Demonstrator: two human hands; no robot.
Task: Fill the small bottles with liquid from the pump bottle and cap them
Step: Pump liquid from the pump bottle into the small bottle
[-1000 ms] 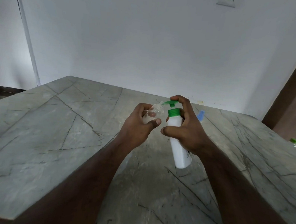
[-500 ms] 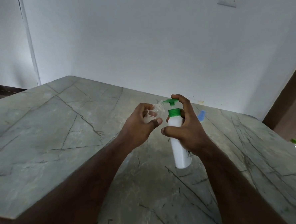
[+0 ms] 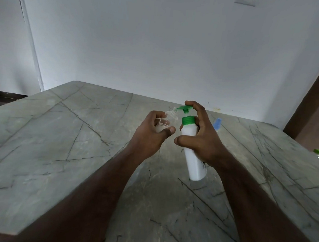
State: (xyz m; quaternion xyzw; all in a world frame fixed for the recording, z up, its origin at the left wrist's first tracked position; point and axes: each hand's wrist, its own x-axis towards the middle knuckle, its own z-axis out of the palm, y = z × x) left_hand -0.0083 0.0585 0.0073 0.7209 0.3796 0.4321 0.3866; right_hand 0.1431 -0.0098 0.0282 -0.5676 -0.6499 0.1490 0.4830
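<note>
My right hand (image 3: 200, 140) grips a white pump bottle (image 3: 194, 156) with a green collar and green pump head, held tilted above the table. Its index finger rests on top of the pump head (image 3: 183, 108). My left hand (image 3: 152, 137) holds a small clear bottle (image 3: 169, 118), tilted, with its threaded mouth right at the green nozzle tip. The lower part of the small bottle is hidden by my fingers.
A grey marble table (image 3: 60, 142) spreads under both arms. A small bottle with a blue cap (image 3: 217, 123) stands behind my right hand. A green-capped clear bottle (image 3: 317, 153) sits at the table's right edge. A white wall is close behind.
Both hands stay almost still. The pump head sits a little higher above the green collar than before.
</note>
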